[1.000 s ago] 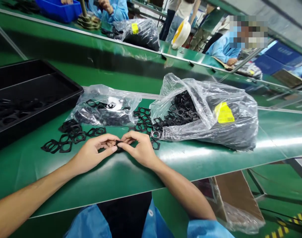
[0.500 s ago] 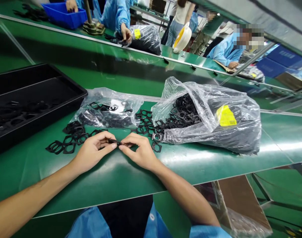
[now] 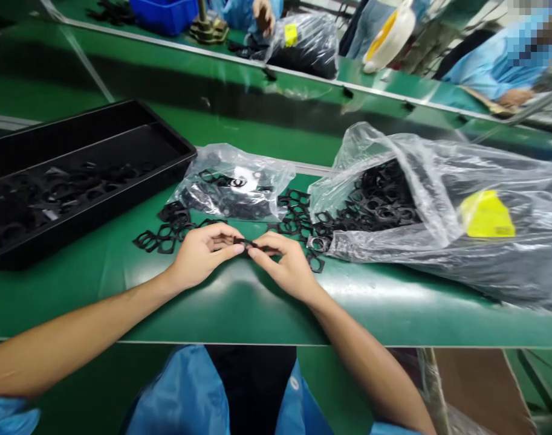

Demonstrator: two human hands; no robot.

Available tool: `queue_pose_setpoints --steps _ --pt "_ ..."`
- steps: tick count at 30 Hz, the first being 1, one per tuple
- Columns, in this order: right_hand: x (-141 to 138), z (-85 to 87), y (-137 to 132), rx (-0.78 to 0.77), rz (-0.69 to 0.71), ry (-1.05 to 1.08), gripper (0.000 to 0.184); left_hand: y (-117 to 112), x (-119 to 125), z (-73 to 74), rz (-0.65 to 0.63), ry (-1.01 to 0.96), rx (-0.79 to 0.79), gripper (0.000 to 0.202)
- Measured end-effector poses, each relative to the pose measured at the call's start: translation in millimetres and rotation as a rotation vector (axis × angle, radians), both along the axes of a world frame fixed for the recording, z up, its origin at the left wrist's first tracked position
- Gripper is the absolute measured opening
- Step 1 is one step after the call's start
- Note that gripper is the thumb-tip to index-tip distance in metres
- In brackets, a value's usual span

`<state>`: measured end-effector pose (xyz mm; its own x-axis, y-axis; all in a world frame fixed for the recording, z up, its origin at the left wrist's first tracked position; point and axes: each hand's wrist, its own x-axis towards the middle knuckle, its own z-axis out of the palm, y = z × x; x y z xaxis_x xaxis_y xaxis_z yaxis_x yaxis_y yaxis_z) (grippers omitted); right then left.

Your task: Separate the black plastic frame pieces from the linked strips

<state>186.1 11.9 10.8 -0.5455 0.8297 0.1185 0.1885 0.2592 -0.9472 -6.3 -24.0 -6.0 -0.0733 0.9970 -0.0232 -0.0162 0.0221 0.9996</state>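
Fingertips of my left hand (image 3: 207,254) and my right hand (image 3: 285,263) pinch a small black plastic part (image 3: 245,242) between them, above the green table. Its shape is mostly hidden by the fingers. Behind my hands lies a clear plastic bag (image 3: 234,196) with black parts inside. Loose black square frames with round holes (image 3: 167,237) lie beside my left hand. More of these frames (image 3: 298,211) are scattered past my right hand, up to the mouth of a large clear bag (image 3: 439,181) full of them.
A long black tray (image 3: 167,136) holding black parts stands at the left. Across a raised divider are a blue bin (image 3: 164,15), another filled bag (image 3: 305,45), a white and yellow tape roll (image 3: 390,36) and co-workers in blue sleeves. A cardboard box (image 3: 479,386) sits below the table's edge.
The camera view has turned, so the scene sits further right and more level. Both hands still pinch the black part together, with little change in their pose.
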Motion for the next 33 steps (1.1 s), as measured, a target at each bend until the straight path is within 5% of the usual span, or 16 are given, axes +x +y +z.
queue_pose_setpoints --steps 12,20,33 --pt "-1.4 5.6 11.4 -0.496 0.046 0.180 0.037 6.4 -4.6 -0.3 -0.122 -0.236 -0.098 0.042" --pt "-3.5 8.1 10.2 -0.341 0.032 0.136 0.031 10.1 -6.9 -2.7 -0.102 -0.287 -0.102 0.037" --pt "-4.2 4.3 10.2 -0.349 -0.057 0.111 0.036 13.3 -13.0 -2.0 -0.246 -0.379 -0.253 0.039"
